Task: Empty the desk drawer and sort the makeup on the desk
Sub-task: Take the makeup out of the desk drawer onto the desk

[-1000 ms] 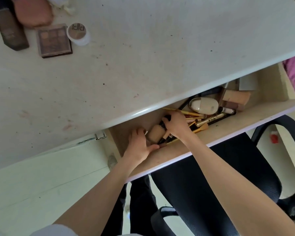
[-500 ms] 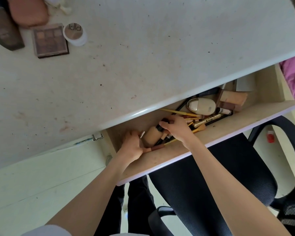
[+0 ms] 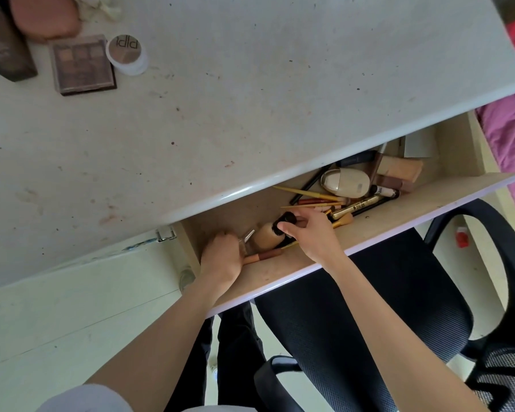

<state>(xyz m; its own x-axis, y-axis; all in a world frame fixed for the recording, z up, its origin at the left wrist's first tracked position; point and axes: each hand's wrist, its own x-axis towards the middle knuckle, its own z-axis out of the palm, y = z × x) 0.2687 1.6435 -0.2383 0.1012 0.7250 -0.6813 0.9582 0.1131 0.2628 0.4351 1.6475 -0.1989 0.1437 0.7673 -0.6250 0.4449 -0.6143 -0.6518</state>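
both hands down in the open desk drawer (image 3: 369,230) among the makeup.

counted on the desk (image 3: 250,99), well beyond the hands: one eyeshadow palette (image 3: 82,65), one round white compact (image 3: 127,55) just beside it, one dark box (image 3: 6,52), one pink pouch (image 3: 46,17). in the drawer: one foundation bottle (image 3: 269,236) with a black cap, one cream oval case (image 3: 345,182) far right of the grip, a loose heap of pencils and brushes (image 3: 324,203), too tangled to count. pale speckled desktop, black mesh chair (image 3: 369,307) below, pink fabric (image 3: 506,138) at right. left hand (image 3: 220,260) curled round small items beside the bottle, exact contents unclear; right hand (image 3: 308,233) pinching the bottle's cap.
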